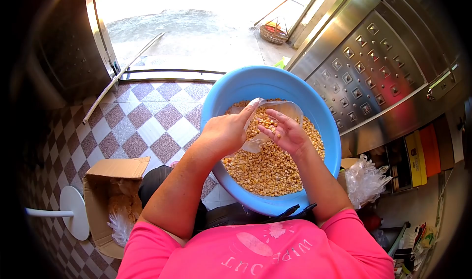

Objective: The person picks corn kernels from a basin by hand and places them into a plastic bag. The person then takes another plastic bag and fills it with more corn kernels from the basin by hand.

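Observation:
A large blue basin (pixel 223 94) stands in front of me, with a thick layer of yellow corn kernels (pixel 268 173) inside. Over the corn, my left hand (pixel 227 133) is closed on the rim of a clear plastic bag (pixel 293 110), its thumb pointing up along the edge. My right hand (pixel 286 134) is at the bag's mouth, palm turned up and fingers apart. A few kernels seem to touch its fingers and palm. How much corn lies inside the bag is hard to tell, since the plastic is see-through.
A cardboard box (pixel 98 200) with plastic bags sits at left, near a white round stand (pixel 74 213). A metal door (pixel 364 72) stands open at right, above crumpled plastic bags (pixel 366 181). A pole (pixel 123 75) leans across the doorway; a wicker basket (pixel 273 34) is outside.

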`<control>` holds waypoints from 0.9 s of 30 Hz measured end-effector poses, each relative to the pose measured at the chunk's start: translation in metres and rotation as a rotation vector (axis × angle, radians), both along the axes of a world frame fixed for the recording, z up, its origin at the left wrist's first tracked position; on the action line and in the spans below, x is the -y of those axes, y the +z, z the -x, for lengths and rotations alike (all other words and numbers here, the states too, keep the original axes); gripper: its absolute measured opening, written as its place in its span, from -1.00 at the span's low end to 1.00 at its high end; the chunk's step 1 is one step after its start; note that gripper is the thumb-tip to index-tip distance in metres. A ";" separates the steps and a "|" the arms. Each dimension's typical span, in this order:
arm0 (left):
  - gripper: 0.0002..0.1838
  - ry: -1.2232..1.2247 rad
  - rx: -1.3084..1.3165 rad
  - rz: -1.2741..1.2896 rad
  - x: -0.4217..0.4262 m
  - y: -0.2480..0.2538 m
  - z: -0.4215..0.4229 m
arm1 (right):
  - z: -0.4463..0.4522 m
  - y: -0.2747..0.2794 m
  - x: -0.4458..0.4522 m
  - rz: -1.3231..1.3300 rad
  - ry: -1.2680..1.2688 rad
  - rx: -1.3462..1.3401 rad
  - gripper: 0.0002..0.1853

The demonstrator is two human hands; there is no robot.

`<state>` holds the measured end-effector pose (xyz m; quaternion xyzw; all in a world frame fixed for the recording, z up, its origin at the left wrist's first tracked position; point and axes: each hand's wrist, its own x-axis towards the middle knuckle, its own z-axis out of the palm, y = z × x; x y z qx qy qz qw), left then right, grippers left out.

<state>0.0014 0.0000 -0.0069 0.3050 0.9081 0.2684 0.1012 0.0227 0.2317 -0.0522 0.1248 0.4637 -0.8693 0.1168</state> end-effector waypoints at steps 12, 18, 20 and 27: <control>-0.15 0.018 0.035 0.040 0.001 0.004 0.000 | -0.013 0.021 -0.008 -0.472 0.669 -0.025 -0.64; -0.16 0.021 0.061 0.048 0.000 0.008 -0.001 | -0.023 -0.058 0.034 -1.210 0.786 -0.709 -0.58; -0.16 0.023 0.045 0.041 0.001 0.006 -0.001 | -0.028 -0.068 0.045 -1.283 0.848 -0.675 -0.55; -0.16 0.012 0.048 0.022 0.001 0.005 -0.001 | -0.035 -0.043 0.063 -1.191 1.260 -0.089 -0.48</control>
